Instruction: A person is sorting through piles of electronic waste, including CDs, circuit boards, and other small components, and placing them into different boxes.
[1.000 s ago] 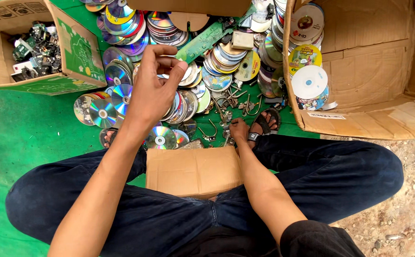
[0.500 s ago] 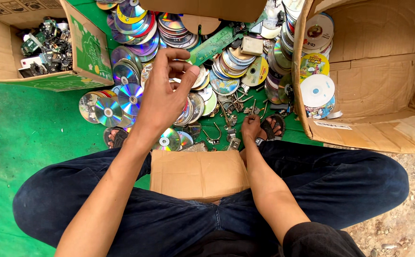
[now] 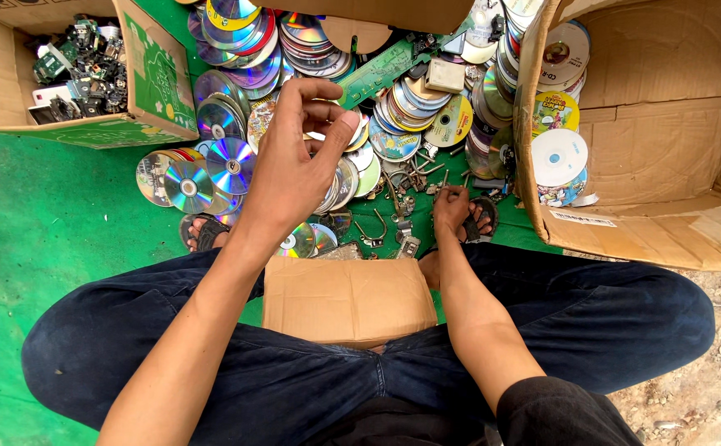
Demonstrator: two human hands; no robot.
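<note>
The right hand [image 3: 451, 206] pinches a small metal piece [image 3: 441, 192] low by the foot, while the left hand [image 3: 294, 165] is up, fingers curled, maybe holding something.

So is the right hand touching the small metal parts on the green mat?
Touching. The head view shows the right hand down on the green mat, its fingers closed among the small metal parts.

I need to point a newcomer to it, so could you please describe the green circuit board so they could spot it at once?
Start at the heap of shiny discs on the green mat. Near its top middle, beyond the raised left hand, lies the circuit board. It is the only long, flat green strip among round discs.
</note>
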